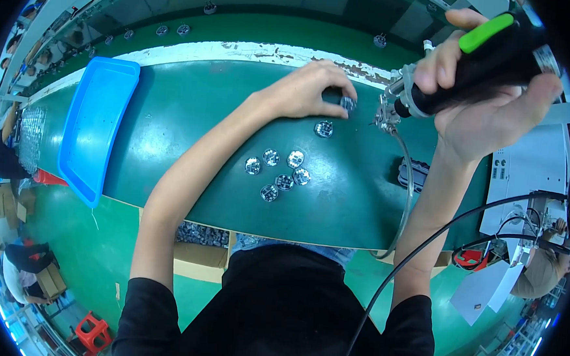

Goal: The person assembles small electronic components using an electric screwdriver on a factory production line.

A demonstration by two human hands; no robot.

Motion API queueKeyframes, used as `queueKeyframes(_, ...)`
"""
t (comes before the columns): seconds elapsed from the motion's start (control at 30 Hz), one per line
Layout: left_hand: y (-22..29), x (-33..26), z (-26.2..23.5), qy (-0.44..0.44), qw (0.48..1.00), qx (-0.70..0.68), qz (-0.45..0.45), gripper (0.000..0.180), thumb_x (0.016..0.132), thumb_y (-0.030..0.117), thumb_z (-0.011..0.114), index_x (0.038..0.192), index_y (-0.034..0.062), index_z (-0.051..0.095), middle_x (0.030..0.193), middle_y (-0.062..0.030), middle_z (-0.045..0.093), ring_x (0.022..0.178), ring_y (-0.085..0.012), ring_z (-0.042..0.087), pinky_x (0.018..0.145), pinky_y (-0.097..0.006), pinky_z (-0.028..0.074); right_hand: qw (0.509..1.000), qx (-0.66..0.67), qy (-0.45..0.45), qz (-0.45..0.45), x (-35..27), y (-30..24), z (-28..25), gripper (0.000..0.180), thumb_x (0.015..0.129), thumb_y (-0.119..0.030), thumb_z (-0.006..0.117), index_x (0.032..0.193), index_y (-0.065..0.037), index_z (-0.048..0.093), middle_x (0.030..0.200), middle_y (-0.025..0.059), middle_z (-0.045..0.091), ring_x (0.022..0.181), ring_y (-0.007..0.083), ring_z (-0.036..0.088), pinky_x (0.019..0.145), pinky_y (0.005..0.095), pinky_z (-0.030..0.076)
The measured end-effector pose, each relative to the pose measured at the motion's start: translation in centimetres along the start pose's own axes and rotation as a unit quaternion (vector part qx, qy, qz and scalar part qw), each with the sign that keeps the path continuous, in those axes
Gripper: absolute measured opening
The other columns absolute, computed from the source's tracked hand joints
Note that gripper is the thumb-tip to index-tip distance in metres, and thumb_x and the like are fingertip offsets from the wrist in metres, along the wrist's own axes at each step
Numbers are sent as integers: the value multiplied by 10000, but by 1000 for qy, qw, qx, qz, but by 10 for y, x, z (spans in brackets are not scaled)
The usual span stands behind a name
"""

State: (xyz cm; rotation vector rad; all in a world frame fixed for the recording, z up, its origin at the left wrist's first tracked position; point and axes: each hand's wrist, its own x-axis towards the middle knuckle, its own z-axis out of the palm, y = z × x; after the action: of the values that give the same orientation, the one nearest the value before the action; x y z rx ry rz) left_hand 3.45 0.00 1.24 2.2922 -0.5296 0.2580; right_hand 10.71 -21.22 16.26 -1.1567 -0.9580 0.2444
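My left hand [316, 92] reaches over the far middle of the green table, pinching a small round circuit board part [348, 104] between thumb and fingers. In my right hand [481, 112] is a black electric screwdriver [495, 57] with a green lever, raised above the table's right side. A metal nosepiece [385, 112] with a clear hose [407, 185] sits at its tip, close to the right of the held part. Just below my left hand lies a single round part [323, 129]. Several similar parts [285, 182] are grouped nearer to me.
A blue tray [99, 127] stands at the table's left. Right of the middle rests a dark grey object [414, 174]. A white machine [526, 180] and a black cable [417, 258] are at right. Several round parts [184, 29] lie on the green strip beyond the white ledge.
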Motion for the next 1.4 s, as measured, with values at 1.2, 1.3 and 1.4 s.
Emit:
queueKeyframes(1.2,2,-25,4,-82,996,-24,20,333,798,273,827,1057,75,757,1145,-19,673,1134,-237,537,1053,-406,371,996,76,-38,-15,2,51,34,1126,763,-1031,174,956,-9,606,540,22,447,431,122,438,437,271,354)
queueKeyframes(1.3,2,-24,4,-94,995,-21,15,315,812,246,801,1075,76,760,1174,-17,675,1156,-229,528,1058,-404,360,997,68,-32,-13,2,53,35,1111,772,-1025,170,943,-14,597,534,20,442,425,120,437,433,271,357)
queueKeyframes(1.4,6,-22,2,-108,994,-22,0,322,814,251,797,1082,76,762,1184,-17,678,1165,-229,526,1062,-403,357,996,78,-38,-14,5,53,34,1093,778,-1020,169,926,-20,585,531,21,440,422,120,435,432,271,357)
